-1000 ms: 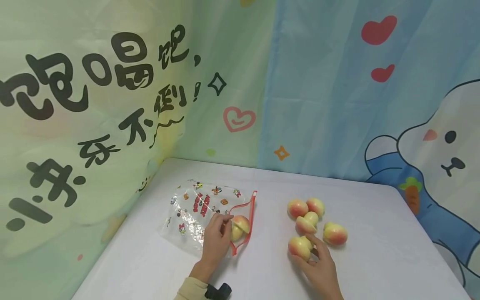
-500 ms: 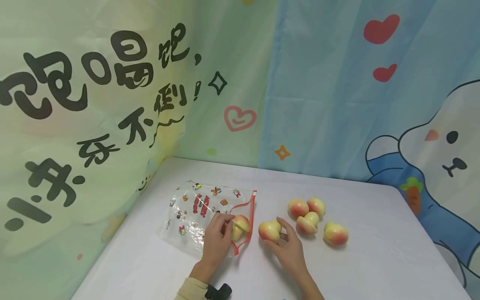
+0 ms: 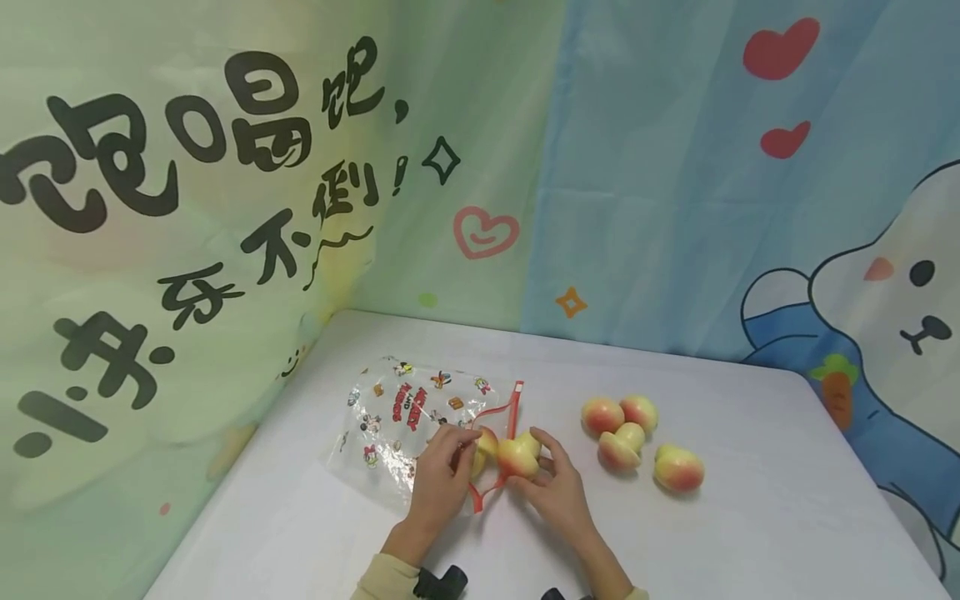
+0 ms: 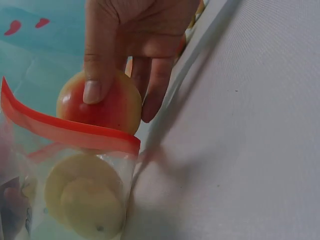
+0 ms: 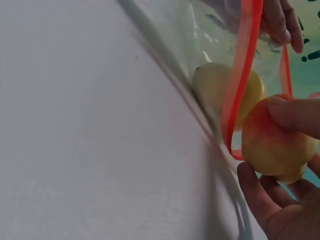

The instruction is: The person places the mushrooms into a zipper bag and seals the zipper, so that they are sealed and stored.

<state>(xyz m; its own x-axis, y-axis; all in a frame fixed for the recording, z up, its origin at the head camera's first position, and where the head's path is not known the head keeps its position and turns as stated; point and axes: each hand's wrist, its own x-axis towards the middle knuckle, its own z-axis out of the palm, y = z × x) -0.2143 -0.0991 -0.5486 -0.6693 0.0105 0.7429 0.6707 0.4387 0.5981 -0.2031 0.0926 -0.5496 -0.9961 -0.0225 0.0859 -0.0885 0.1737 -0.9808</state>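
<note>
A clear plastic zip bag (image 3: 386, 442) with cartoon prints and a red edge lies with its mouth facing right. My left hand (image 3: 437, 473) pinches the upper film by the mouth; its fingertips are partly hidden in the head view. Inside, just behind the red edge, rests one yellow toy mushroom (image 4: 92, 205). Between the thumb and fingers of my right hand (image 3: 557, 493) is another toy mushroom (image 3: 519, 455), yellow with a red-blushed cap. The right wrist view has this mushroom (image 5: 277, 137) right at the red edge, its cap toward the bag.
Several more toy mushrooms are on the white table (image 3: 750, 533) to the right: a cluster with one mushroom (image 3: 620, 447) at its front, and a separate mushroom (image 3: 678, 469) beside it. Printed cloth backdrops (image 3: 637, 250) rise behind the table and along its left.
My right hand has carried its toy mushroom leftward from near the cluster to the bag's mouth. My left hand stays at the bag. The head view has shifted slightly.
</note>
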